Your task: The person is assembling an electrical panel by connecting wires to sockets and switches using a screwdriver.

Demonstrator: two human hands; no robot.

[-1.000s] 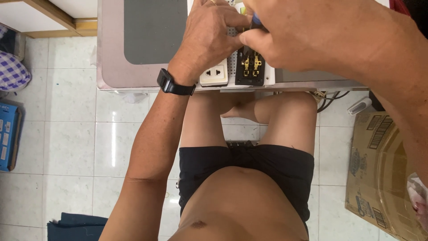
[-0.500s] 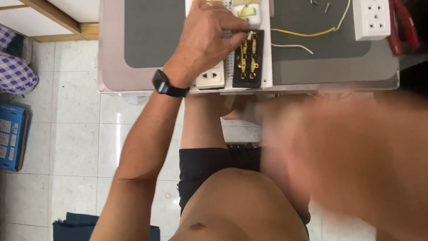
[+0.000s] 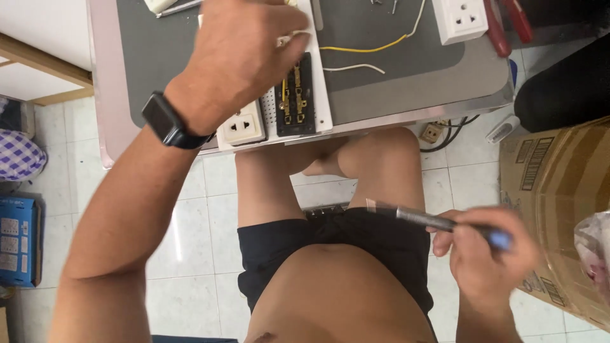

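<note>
On the grey-matted tabletop [image 3: 394,95], your left hand [image 3: 238,54] presses flat, fingers curled, over the opened white power strip with exposed brass contacts [image 3: 295,95]. Your right hand [image 3: 486,260] hangs low beside your lap, fingers closed around a slim silver screwdriver with a blue handle [image 3: 438,222]. Keep the strip pinned steady. Loose yellow wire [image 3: 368,47], a white socket block [image 3: 460,19] and red-handled pliers [image 3: 505,25] lie nearby.

Left hand [image 3: 238,60] presses the opened socket strip [image 3: 289,95]; right hand [image 3: 486,257] holds a screwdriver [image 3: 426,220].
</note>
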